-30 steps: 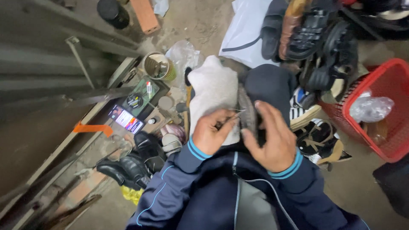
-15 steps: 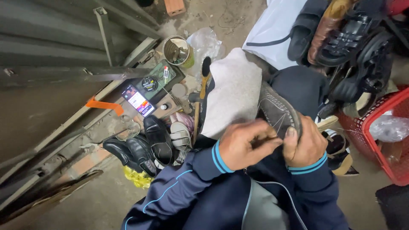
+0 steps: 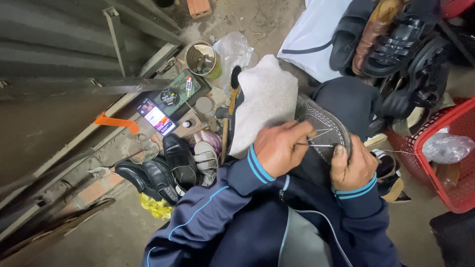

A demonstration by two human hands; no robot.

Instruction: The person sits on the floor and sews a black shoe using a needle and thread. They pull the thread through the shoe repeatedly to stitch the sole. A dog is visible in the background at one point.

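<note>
Pinching a needle (image 3: 309,145), left hand (image 3: 279,148); right hand (image 3: 352,168) gripping the shoe sole's (image 3: 324,128) near edge.

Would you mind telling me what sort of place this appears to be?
Probably a street-side shoe repair spot: the left hand and right hand stitch a shoe sole, with black shoes and a brush nearby.

Bare concrete floor (image 3: 257,20), grey corrugated metal wall (image 3: 59,44) at left, dim daylight
</note>
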